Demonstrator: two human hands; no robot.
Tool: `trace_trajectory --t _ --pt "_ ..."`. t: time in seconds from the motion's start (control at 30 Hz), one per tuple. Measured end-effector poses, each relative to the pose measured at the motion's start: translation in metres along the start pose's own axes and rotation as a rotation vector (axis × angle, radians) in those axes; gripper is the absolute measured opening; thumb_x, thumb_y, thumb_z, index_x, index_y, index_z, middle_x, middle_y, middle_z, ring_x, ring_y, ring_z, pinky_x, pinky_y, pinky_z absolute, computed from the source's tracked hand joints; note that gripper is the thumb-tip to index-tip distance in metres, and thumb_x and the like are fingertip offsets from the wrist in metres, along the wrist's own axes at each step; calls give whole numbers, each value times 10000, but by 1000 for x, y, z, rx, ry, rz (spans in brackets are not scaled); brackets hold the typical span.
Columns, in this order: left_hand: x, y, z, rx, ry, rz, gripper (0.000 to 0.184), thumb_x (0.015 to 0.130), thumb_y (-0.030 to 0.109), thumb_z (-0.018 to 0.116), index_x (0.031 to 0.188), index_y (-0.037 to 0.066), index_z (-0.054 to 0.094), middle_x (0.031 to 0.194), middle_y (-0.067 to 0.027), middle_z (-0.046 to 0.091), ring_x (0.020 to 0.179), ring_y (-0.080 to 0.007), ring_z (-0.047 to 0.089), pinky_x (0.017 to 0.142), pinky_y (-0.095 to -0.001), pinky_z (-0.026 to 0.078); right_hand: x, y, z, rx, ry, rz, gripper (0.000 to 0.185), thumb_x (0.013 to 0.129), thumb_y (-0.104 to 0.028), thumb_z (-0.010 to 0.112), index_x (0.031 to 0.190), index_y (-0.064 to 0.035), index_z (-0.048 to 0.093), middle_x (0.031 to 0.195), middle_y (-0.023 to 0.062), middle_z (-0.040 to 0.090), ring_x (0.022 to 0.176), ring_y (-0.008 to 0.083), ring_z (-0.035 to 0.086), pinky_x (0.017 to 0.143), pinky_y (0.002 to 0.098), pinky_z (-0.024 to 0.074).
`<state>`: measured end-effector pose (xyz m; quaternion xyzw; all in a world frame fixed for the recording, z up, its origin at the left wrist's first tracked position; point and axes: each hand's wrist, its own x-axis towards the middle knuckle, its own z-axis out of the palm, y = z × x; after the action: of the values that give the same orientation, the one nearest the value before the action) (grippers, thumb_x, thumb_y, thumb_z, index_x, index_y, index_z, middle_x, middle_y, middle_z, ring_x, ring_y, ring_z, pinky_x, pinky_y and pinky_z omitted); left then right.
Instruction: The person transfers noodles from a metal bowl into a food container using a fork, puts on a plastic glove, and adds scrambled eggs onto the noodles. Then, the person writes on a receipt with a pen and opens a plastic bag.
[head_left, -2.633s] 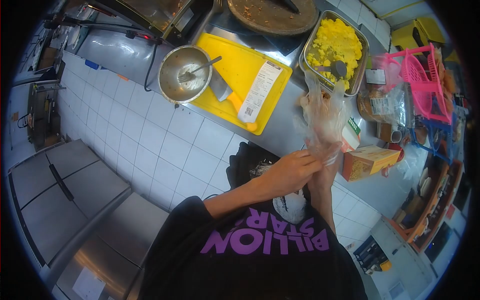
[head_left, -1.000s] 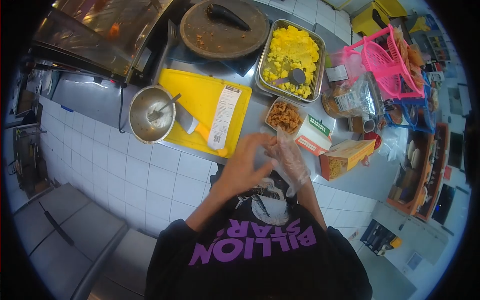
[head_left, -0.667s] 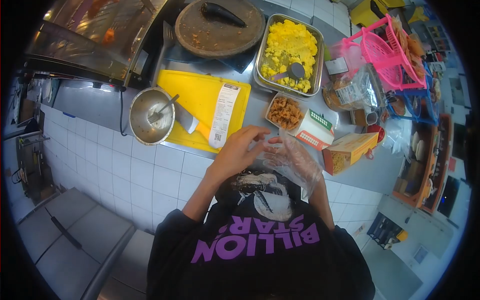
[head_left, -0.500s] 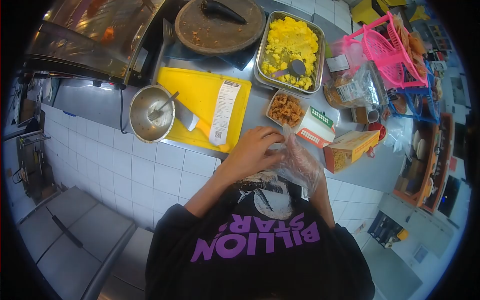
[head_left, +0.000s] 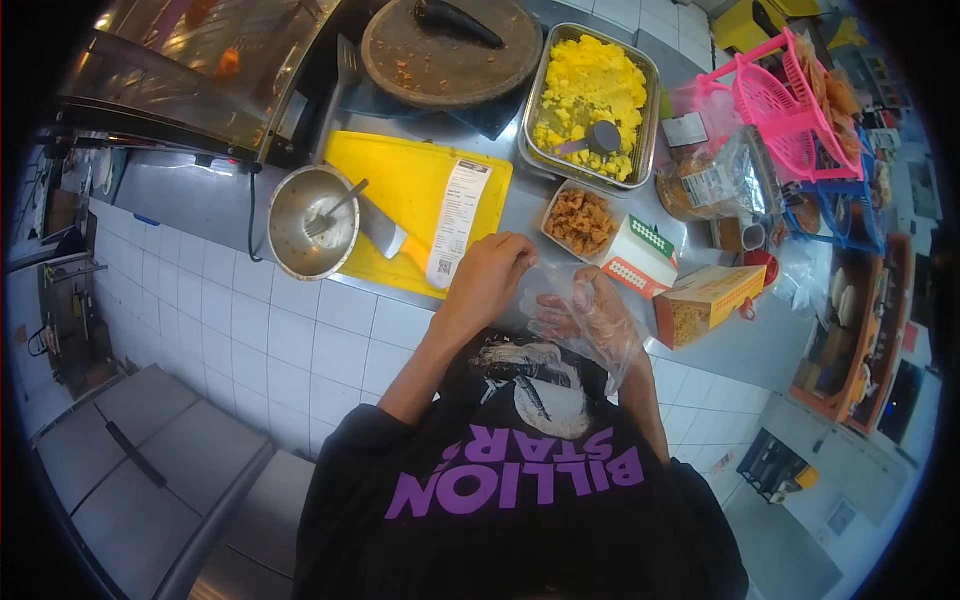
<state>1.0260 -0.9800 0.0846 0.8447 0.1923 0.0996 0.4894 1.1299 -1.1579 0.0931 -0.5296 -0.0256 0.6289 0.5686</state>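
Observation:
My left hand [head_left: 490,275] is bare, its fingertips pinched together on thin clear plastic, which looks like a disposable glove [head_left: 548,278]. The film stretches across to my right hand [head_left: 590,318], which is inside a clear plastic glove, loose at the wrist. My right fingers are curled against the film. Just beyond the hands sits an open box of brown fried pieces [head_left: 579,221], with its green, white and red lid [head_left: 642,254] alongside. A yellow box [head_left: 708,303] with noodle-like food pictured on its side stands right of my right hand.
A yellow board [head_left: 400,160] carries a receipt [head_left: 464,215], a cleaver [head_left: 383,232] and a metal bowl [head_left: 285,235] holding a fork. Behind are a stone mortar [head_left: 450,70] and a tray [head_left: 533,150] of yellow food. Pink baskets [head_left: 790,115] and a plastic-wrapped jar [head_left: 690,188] stand at right.
My hands have come slightly apart. My left hand has drawn back leftward and up, and clear plastic now spans the gap. The view has shifted slightly.

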Motion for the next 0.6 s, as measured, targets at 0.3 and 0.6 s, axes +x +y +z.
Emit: trace_trajectory --t 0.3,0.6 --pt "-23 54 -1 -90 161 146 338 774 229 709 972 -1 560 988 -130 602 972 -344 555 833 -414 437 18 2 -4 336 -98 -98 1038 740 -744 533 1495 -235 34 1478 121 227 1352 369 231 970 528 399" --pt "-37 63 44 124 -251 330 158 808 136 623 884 15 554 853 -128 556 789 -300 565 699 -397 460 39 -17 9 309 3 -327 861 792 -785 370 1482 -306 181 1534 51 143 1366 339 216 1015 581 275"
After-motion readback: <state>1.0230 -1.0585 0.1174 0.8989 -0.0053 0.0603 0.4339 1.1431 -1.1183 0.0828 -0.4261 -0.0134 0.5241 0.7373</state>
